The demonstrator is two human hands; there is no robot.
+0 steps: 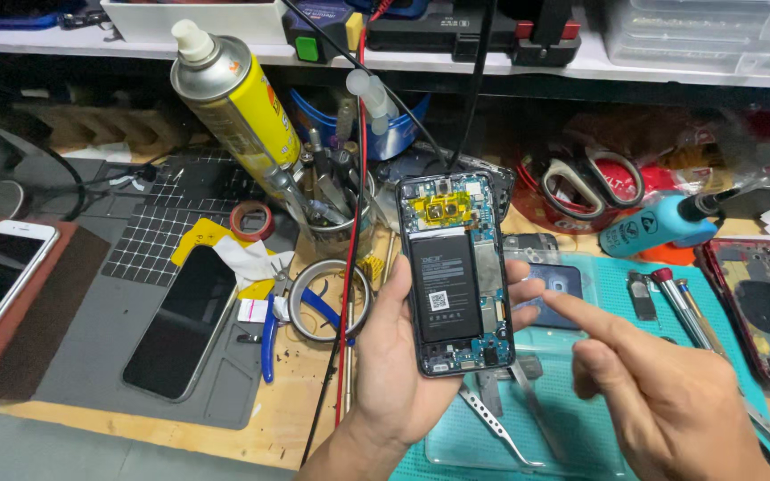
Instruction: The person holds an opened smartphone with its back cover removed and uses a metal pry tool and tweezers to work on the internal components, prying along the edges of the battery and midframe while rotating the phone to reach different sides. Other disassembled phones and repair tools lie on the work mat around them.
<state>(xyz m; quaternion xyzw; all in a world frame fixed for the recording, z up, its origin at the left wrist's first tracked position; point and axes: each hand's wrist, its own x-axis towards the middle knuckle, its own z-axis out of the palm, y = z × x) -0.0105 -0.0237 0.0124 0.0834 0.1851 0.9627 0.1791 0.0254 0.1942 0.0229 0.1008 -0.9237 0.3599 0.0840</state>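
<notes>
Clearly my left hand [403, 374] is wrapped around the opened phone [456, 272], upright above the bench with its black battery [444, 287] and boards bare, thumb and fingers clamped on its side rails. It looks light, stiff and fragile, so edges only; my right hand [661, 392] holds nothing, forefinger pointing.

Person, head view: 2 bare hands, left hand [394, 374] and right hand [661, 401]. No gloves, rings or watch; wrists and visible left forearm unsleeved. Fingernails short.
</notes>
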